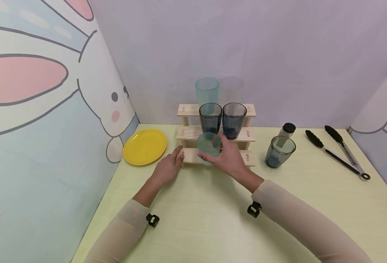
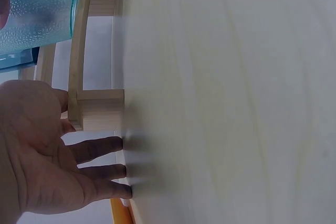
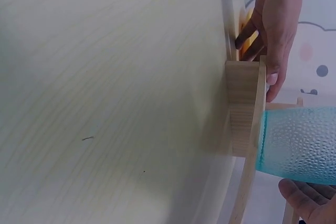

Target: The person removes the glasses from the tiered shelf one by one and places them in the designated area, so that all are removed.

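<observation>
My right hand [image 1: 230, 157] grips a textured teal cup [image 1: 209, 144] at the lowest step of a three-tier wooden rack [image 1: 188, 132]. The thumb lies across the cup's front and the fingers go round its right side. The cup [image 3: 299, 142] is upright, its base level with the step; contact is hard to tell. At the rack's left end, my left hand [image 1: 169, 166] holds the lowest step between thumb and index finger. Its other fingers [image 2: 102, 171] reach down to the table. Two grey cups, the left one [image 1: 210, 118] and the right one [image 1: 234, 120], stand on the middle step.
Another teal cup [image 1: 207, 91] stands on the top step. Left of the rack lies a yellow plate [image 1: 145, 147]. To the right are a grey cup [image 1: 280, 152], a small black-capped jar [image 1: 287, 129] and black-tipped tongs [image 1: 339, 157]. A wall rises behind the rack.
</observation>
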A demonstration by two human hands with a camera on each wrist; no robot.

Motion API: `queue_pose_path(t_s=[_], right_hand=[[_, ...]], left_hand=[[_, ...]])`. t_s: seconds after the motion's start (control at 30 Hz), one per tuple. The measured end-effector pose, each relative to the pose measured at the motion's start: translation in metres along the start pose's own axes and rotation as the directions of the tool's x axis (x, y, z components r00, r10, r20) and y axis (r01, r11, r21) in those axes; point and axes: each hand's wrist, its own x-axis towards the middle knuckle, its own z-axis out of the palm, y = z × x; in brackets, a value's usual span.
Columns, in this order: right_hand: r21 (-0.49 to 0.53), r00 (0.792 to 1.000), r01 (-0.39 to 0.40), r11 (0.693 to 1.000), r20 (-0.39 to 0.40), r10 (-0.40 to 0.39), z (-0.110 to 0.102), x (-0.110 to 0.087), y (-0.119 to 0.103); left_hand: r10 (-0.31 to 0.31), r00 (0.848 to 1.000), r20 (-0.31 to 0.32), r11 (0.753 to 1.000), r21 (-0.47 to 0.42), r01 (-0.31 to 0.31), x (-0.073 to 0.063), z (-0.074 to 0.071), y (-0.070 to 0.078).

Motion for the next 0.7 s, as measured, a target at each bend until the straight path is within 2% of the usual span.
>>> queue_pose_path(t_s=[0.07,0.1,0.13,0.33,0.57,0.63,0.7], right_hand=[[0.008,1.0,0.002,1.0,0.005,-0.002,0.0,0.0,0.001],[0.014,1.0,0.002,1.0,0.007,-0.002,0.0,0.0,0.001],[0.023,1.0,0.0,1.0,0.011,0.0,-0.001,-0.001,0.001],[0.065,1.0,-0.016,0.998,0.023,0.014,-0.007,-0.002,0.001],[0.108,1.0,-0.011,0.994,0.031,0.007,-0.015,-0.003,0.005],[0.137,0.999,-0.003,0.991,0.034,-0.001,-0.019,-0.004,0.007],[0.167,0.999,0.0,0.986,0.043,-0.007,-0.022,-0.005,0.009]], left_hand=[[-0.026,1.0,0.004,0.999,-0.019,0.026,0.001,0.002,0.0],[-0.027,1.0,-0.002,1.0,-0.013,0.027,0.003,0.006,-0.005],[-0.036,0.999,0.004,0.999,-0.014,0.036,0.002,0.004,-0.002],[-0.085,0.995,0.047,0.996,-0.014,0.086,-0.017,-0.025,0.039],[-0.083,0.995,0.049,0.996,-0.035,0.085,-0.016,-0.025,0.038],[-0.067,0.997,0.04,0.997,-0.032,0.068,-0.013,-0.022,0.032],[-0.035,0.999,0.019,0.999,-0.012,0.035,-0.008,-0.014,0.019]])
